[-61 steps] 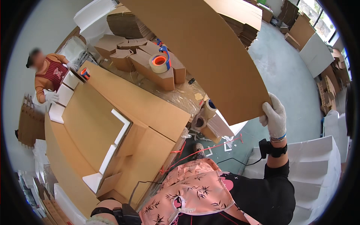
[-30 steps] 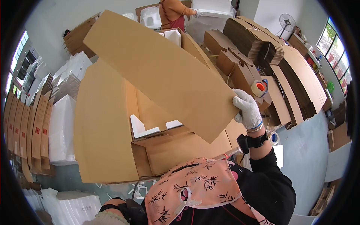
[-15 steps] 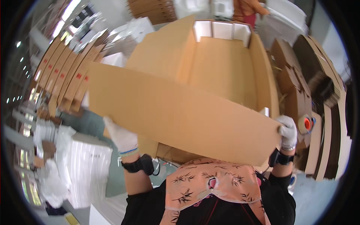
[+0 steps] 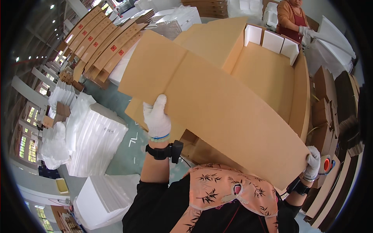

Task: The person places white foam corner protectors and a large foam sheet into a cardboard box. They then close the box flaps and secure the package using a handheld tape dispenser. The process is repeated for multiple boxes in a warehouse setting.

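A big flat cardboard sheet (image 4: 217, 105) fills the middle of the frame. Its long side runs from the upper left down to the lower right, and it tilts that way like a slide. It is held up in the air, above an open box (image 4: 268, 73) that sits in the upper right.

The left hand (image 4: 156, 117), in a white glove, is at the sheet's lower left edge. Its fingers go up behind the sheet, so it grips that edge. A black band is on that wrist.

The right hand (image 4: 312, 162), also in a white glove, is at the lower right corner of the sheet. Its fingers curl round the corner and pinch it.

The box has white foam blocks (image 4: 272, 40) standing along its far wall. Another person (image 4: 293, 17) in an orange top stands at the top right, past the box. White foam stacks (image 4: 97, 139) sit on the floor at the left. Long flat cardboard pieces (image 4: 105, 42) lie in a row at the upper left.
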`<act>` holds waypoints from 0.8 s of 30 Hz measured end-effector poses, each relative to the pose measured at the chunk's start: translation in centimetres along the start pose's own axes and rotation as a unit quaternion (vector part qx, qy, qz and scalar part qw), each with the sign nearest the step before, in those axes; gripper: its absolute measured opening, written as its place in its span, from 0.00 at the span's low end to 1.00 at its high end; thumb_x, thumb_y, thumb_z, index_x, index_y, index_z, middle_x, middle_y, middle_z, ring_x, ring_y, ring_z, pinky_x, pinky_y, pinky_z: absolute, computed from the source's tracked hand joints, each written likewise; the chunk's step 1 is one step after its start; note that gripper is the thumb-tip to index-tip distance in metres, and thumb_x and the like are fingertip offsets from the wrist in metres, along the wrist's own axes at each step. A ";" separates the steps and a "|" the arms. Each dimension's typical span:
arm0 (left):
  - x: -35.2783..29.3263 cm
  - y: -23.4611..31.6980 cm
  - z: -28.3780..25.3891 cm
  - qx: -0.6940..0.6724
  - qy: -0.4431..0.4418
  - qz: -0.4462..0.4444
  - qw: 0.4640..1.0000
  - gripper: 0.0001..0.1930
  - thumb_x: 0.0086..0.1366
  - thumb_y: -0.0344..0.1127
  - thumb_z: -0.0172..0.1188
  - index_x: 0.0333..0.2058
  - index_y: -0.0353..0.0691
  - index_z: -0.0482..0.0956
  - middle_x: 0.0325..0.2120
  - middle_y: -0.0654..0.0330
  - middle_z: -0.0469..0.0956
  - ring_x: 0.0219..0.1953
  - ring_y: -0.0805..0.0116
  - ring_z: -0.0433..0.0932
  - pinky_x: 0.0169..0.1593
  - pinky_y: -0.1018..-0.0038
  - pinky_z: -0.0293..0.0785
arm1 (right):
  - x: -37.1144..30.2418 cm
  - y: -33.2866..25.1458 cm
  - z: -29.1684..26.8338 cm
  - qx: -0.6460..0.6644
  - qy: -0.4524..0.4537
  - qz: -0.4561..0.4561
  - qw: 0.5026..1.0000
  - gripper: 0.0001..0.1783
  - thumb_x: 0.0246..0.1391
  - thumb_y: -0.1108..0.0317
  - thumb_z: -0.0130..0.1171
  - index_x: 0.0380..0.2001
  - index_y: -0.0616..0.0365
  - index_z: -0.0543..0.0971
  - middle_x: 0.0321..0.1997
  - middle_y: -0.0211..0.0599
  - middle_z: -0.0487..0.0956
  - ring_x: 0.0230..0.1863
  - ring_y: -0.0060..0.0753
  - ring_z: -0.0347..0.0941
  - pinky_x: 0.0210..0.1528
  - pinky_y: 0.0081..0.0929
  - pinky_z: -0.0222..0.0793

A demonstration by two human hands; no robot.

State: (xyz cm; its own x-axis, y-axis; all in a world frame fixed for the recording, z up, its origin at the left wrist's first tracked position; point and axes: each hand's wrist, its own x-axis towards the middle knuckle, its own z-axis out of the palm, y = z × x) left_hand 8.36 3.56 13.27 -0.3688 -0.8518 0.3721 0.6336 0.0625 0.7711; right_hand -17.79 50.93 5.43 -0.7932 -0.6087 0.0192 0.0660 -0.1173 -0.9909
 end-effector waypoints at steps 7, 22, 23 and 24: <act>0.8 -0.3 -0.5 0.039 0.082 0.022 0.996 0.16 0.66 0.28 0.52 0.52 0.35 0.73 0.48 0.55 0.77 0.49 0.64 0.77 0.51 0.69 0.76 | -1.4 2.3 -0.2 0.140 0.077 -0.076 0.984 0.49 0.43 0.43 0.69 0.59 0.70 0.67 0.56 0.45 0.74 0.56 0.40 0.72 0.60 0.36 0.66; 1.7 -1.7 -2.5 -0.114 0.215 -0.103 0.964 0.16 0.68 0.36 0.54 0.52 0.39 0.73 0.51 0.57 0.75 0.52 0.60 0.74 0.54 0.62 0.74 | 1.5 -0.1 12.9 0.281 -0.066 -0.142 0.947 0.44 0.50 0.51 0.68 0.63 0.63 0.62 0.53 0.44 0.74 0.49 0.38 0.74 0.44 0.31 0.73; 1.7 -1.6 -2.0 -0.134 0.202 -0.123 0.962 0.16 0.68 0.36 0.54 0.52 0.39 0.73 0.51 0.57 0.75 0.52 0.60 0.74 0.55 0.62 0.74 | 1.7 0.3 13.6 0.319 -0.004 -0.145 0.937 0.41 0.50 0.54 0.68 0.62 0.62 0.64 0.53 0.43 0.74 0.50 0.37 0.74 0.47 0.32 0.72; 1.6 -1.6 -1.2 -0.104 0.220 -0.110 0.964 0.16 0.68 0.36 0.53 0.52 0.39 0.73 0.50 0.57 0.75 0.52 0.61 0.74 0.55 0.63 0.74 | 1.7 0.5 13.7 0.354 0.059 -0.148 0.921 0.38 0.51 0.56 0.68 0.61 0.61 0.65 0.53 0.41 0.75 0.52 0.37 0.73 0.51 0.33 0.71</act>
State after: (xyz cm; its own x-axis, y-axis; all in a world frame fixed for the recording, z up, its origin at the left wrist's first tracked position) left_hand 7.57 1.44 12.05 -0.2151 -0.9734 -0.0791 0.7121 -0.2117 0.6694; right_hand -10.75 39.08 6.79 -0.8974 -0.3831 0.2190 0.1816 -0.7730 -0.6079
